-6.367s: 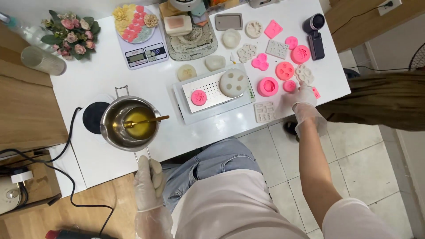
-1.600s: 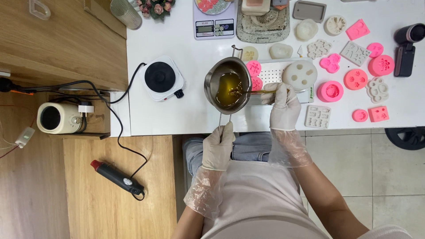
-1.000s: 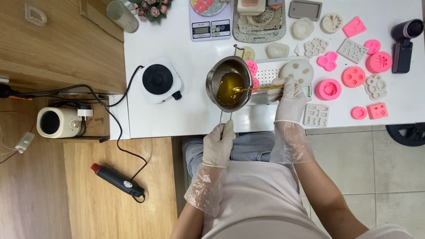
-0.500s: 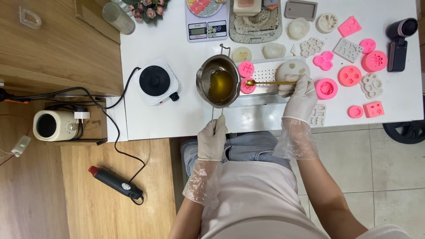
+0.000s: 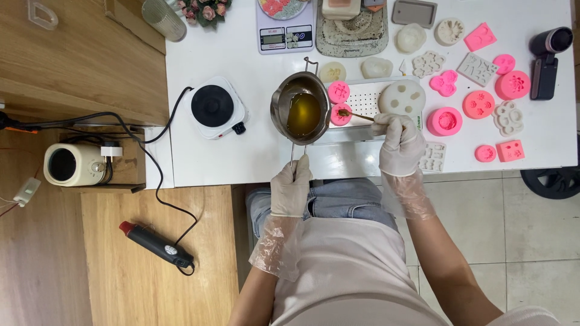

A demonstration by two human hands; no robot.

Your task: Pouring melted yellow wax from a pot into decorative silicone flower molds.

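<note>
Left hand: the gloved left hand (image 5: 290, 188) is closed around the long handle of a small steel melting pot (image 5: 300, 108), holding it over the white table (image 5: 254, 157).
Pot: filled with clear amber liquid; it sits at 12 o'clock from the left hand, its rim just beside two small pink moulds (image 5: 338, 92).
Right hand: the gloved right hand (image 5: 400, 145) pinches the end of a thin spoon (image 5: 356, 116), fingers curled tight on it.
Spoon: its bowl points toward 9 o'clock, over the lower pink mould at the pot's rim.
Tray: a white perforated tray (image 5: 368, 99) lies under the moulds; a round white mould (image 5: 401, 96) rests on it at 12 o'clock from the right hand.
Hot plate: a small white electric hot plate (image 5: 215, 107) stands at 9 o'clock from the pot, apart from it.
Other moulds: pink and white silicone moulds (image 5: 478, 104) are spread out at 2 o'clock from the right hand.
</note>
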